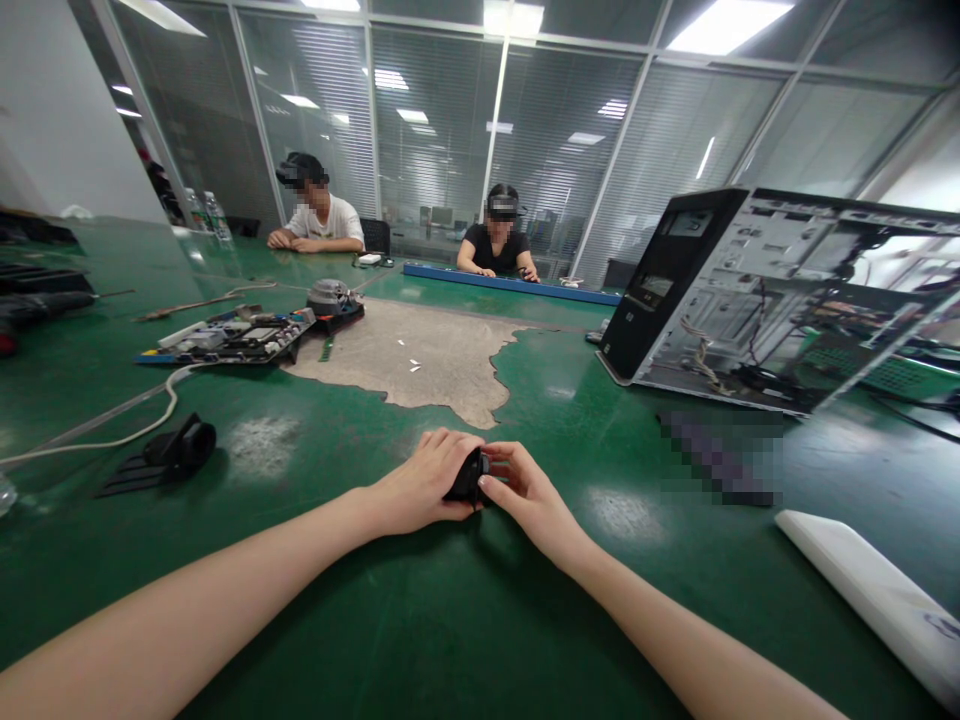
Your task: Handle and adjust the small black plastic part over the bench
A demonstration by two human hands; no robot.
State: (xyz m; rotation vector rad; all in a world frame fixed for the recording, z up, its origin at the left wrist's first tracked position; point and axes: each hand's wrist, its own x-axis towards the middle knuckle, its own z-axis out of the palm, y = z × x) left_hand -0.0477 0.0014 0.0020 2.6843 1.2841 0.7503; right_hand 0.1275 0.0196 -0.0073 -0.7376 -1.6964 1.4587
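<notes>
Between my hands, just above or on the green tabletop point(420, 620), is a small black part point(466, 480), mostly covered by fingers; its exact kind cannot be made out. My left hand point(429, 472) wraps over it from the left. From the right, my right hand point(529, 492) pinches its edge with thumb and fingertips. Another black plastic piece with a round ring point(180, 445) and a slatted base lies to the left. Beyond my hands spreads a bare, worn brown patch point(427, 350) of the table with tiny white scraps on it.
An opened computer case point(675, 290) stands at right. Near it lie a blurred-out dark object point(720, 460) and a white slab point(862, 590). A circuit board point(232, 335), a cooler fan point(334, 298) and a white cable point(169, 400) occupy the left. Two people sit across the table.
</notes>
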